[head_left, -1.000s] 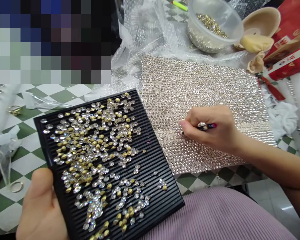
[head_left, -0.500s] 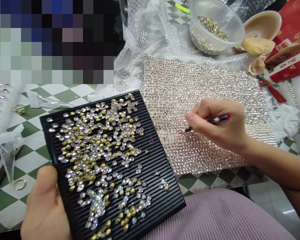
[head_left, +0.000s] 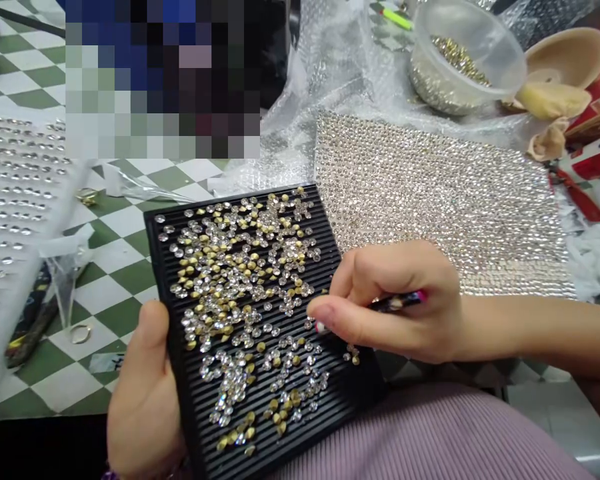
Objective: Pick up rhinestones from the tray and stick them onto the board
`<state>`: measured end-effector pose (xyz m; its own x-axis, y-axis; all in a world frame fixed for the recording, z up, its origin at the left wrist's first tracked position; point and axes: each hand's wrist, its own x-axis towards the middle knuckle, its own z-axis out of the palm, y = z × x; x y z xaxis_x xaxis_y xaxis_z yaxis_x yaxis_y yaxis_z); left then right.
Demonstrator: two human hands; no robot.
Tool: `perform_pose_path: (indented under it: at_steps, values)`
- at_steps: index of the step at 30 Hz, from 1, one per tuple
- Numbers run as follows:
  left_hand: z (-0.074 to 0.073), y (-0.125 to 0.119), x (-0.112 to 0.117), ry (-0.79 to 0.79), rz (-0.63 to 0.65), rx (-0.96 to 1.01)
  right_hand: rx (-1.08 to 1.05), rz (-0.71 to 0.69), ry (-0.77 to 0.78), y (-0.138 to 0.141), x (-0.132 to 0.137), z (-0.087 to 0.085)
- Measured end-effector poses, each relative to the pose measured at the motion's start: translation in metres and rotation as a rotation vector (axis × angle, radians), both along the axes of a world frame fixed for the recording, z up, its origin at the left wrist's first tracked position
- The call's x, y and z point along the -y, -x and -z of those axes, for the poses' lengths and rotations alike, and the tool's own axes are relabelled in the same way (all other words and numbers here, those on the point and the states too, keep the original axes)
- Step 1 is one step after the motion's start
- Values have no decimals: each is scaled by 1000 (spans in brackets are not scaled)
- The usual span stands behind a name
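Observation:
My left hand (head_left: 143, 400) grips the left edge of a black ridged tray (head_left: 350, 393), thumb on the rim and fingers hidden underneath. Loose rhinestones (head_left: 230, 320), clear on one face and gold on the other, lie scattered over its grooves. In my right hand (head_left: 405, 300) is a dark pencil-like picker (head_left: 397, 302), pinched between thumb and fingers. Its pale tip is over the tray's right part, close to a few stones; whether it touches one I cannot tell. Behind my right hand lies a sheet (head_left: 440, 193) covered in rows of rhinestones, partly hidden by the hand and tray.
A clear plastic bowl (head_left: 470, 60) of rhinestones stands at the back, beside a beige dish (head_left: 570, 57). Bubble wrap (head_left: 330, 67) lies behind the sheet. At left are a white panel with stone rows (head_left: 20, 193), a ring (head_left: 81, 333) and black-handled pliers (head_left: 35, 320).
My right hand has moved left and down with the picker, from the rhinestone sheet to over the tray. The whole view has shifted, showing more of the table's left side.

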<state>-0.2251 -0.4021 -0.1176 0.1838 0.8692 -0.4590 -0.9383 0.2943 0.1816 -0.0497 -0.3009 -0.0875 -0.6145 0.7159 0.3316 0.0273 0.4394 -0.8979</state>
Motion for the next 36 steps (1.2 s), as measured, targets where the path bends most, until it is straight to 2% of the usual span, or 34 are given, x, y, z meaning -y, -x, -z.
perform_pose_path:
  at_steps: [3, 6, 13, 23, 30, 36]
  values:
    - [-2, -2, -3, 81, -138, 19, -9, -1, -79, 4, 0, 7]
    - [-2, 0, -6, 129, -174, 20, -15, 23, -169, 6, -1, 10]
    - [-1, 4, -4, 141, -144, -3, -23, 6, -277, 8, -3, 10]
    - [7, 3, 0, 103, -141, -8, -121, 113, -210, 21, -3, 17]
    - [9, 9, 6, -77, 61, -6, -131, 147, -219, 27, -6, 22]
    - [11, 12, 8, -49, 5, -58, -129, 141, -255, 32, -9, 24]
